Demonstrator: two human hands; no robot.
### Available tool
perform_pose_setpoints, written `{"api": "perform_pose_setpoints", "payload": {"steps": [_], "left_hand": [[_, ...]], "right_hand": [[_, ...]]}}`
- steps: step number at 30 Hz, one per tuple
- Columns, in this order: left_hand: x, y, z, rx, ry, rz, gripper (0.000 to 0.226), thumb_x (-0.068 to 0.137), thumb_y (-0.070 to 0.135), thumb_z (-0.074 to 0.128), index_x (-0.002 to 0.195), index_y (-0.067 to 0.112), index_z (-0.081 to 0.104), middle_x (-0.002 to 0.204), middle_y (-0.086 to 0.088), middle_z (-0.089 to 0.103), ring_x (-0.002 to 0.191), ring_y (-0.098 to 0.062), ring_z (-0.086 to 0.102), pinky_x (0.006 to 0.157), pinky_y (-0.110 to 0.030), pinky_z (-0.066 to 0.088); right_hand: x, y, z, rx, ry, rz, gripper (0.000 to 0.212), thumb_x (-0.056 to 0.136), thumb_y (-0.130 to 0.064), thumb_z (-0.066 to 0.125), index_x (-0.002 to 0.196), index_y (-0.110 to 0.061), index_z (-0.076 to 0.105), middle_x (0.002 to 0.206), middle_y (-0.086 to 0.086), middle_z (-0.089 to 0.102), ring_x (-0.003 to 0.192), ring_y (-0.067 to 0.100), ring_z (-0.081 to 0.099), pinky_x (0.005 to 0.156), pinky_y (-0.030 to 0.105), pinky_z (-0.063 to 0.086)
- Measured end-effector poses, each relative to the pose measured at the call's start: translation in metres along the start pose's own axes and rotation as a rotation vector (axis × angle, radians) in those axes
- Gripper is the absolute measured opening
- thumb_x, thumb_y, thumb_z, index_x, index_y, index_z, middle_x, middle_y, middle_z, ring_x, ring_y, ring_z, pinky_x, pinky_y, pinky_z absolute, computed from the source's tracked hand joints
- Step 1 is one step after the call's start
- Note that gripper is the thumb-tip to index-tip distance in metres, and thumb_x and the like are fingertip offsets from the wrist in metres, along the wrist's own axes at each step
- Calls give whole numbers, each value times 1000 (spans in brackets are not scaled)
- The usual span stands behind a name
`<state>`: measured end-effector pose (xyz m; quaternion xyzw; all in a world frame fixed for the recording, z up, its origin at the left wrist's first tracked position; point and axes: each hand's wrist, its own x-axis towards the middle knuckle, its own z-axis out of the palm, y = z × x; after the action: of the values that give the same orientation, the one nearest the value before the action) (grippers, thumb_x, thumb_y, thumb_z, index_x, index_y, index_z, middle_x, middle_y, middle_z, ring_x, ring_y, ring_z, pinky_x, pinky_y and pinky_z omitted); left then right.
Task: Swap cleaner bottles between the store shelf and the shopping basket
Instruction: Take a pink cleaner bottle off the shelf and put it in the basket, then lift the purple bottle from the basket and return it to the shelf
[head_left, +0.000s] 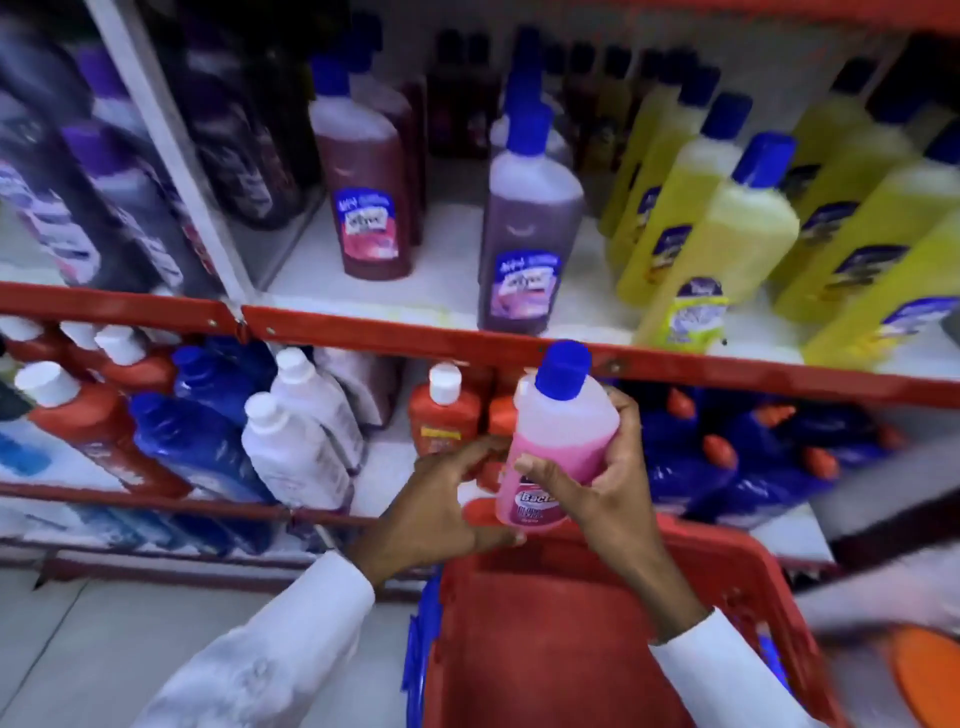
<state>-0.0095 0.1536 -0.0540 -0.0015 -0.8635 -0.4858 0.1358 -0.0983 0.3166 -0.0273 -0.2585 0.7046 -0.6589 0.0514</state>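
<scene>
A pink cleaner bottle (558, 441) with a blue cap is upright above the far rim of the red shopping basket (737, 566). My right hand (608, 478) is wrapped around its right side and label. My left hand (441, 499) is just left of the bottle with fingers spread, its fingertips close to the bottle's lower left; whether they touch it I cannot tell. On the upper shelf (431, 280) stand a purple bottle (524, 228) and a dark red bottle (363, 192), both blue-capped. The basket's visible inside holds no bottles.
Yellow bottles (727, 234) crowd the upper shelf's right side. The lower shelf holds white (296, 447), red (441, 410) and blue bottles (192, 441). A red shelf rail (363, 332) runs just behind the held bottle's cap. An orange object (924, 675) lies at the bottom right.
</scene>
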Motion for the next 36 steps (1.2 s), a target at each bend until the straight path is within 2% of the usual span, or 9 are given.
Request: {"api": "perform_pose_setpoints", "payload": {"steps": [3, 10, 16, 20, 25, 29, 32, 34, 36], "left_hand": [[-5, -10, 47, -89, -20, -104, 56, 66, 34, 87, 116, 27, 63, 107, 20, 71, 98, 3, 67, 82, -16, 51], [-35, -107, 160, 9, -91, -493, 67, 57, 46, 65, 112, 7, 67, 108, -5, 72, 98, -16, 67, 82, -28, 49], [-58, -185, 227, -96, -120, -728, 70, 51, 39, 71, 119, 24, 60, 117, -10, 69, 109, -27, 65, 96, -42, 53], [-51, -152, 224, 39, -146, -857, 51, 76, 9, 75, 124, 8, 60, 122, -18, 65, 114, -32, 61, 98, -41, 49], [-54, -151, 227, -35, -65, -820, 52, 60, 13, 55, 109, 12, 70, 108, -16, 73, 103, -32, 68, 91, -46, 54], [-45, -115, 195, 74, -97, -732, 39, 72, 4, 59, 99, 30, 69, 99, -10, 70, 79, -11, 65, 75, -22, 53], [-35, -87, 162, 299, -53, -496, 48, 85, 4, 50, 124, 30, 61, 126, 6, 62, 113, -1, 58, 102, -11, 36], [-29, -61, 133, 355, -6, -414, 39, 90, 5, 48, 123, 21, 62, 120, 10, 60, 105, 1, 57, 94, -3, 34], [-16, -31, 101, 509, 124, -233, 38, 83, 9, 53, 118, 18, 65, 116, 2, 66, 101, -16, 61, 94, -19, 45]], "right_hand": [[-26, 44, -19, -61, -85, 94, 78, 64, -46, 86, 126, -51, 39, 129, -7, 56, 121, 17, 58, 102, 40, 50], [-68, 151, -57, -312, -353, 236, 66, 84, -44, 75, 134, -10, 50, 133, 2, 58, 119, 10, 55, 105, 11, 35], [-82, 218, -66, -436, -460, 342, 49, 71, -11, 79, 117, -5, 63, 113, -1, 70, 103, 19, 68, 87, 0, 37], [-91, 247, -66, -480, -489, 370, 49, 70, 1, 73, 117, -3, 61, 115, 10, 71, 104, 17, 63, 90, 1, 35], [-93, 255, -72, -527, -519, 377, 53, 69, -5, 78, 119, -10, 60, 116, 5, 69, 106, 17, 62, 94, 19, 46], [-80, 239, -77, -556, -567, 345, 58, 75, -12, 77, 129, -16, 57, 129, 5, 65, 118, 25, 61, 102, 42, 49], [-59, 202, -82, -564, -530, 214, 45, 77, -11, 72, 120, -21, 63, 124, 1, 67, 116, 20, 63, 101, 40, 50], [-42, 164, -84, -562, -461, 85, 33, 81, -10, 67, 112, -23, 66, 118, -2, 68, 110, 16, 65, 98, 37, 52], [-23, 120, -81, -538, -352, -69, 24, 86, -8, 65, 107, -20, 68, 113, 0, 69, 104, 17, 68, 92, 34, 54]]}}
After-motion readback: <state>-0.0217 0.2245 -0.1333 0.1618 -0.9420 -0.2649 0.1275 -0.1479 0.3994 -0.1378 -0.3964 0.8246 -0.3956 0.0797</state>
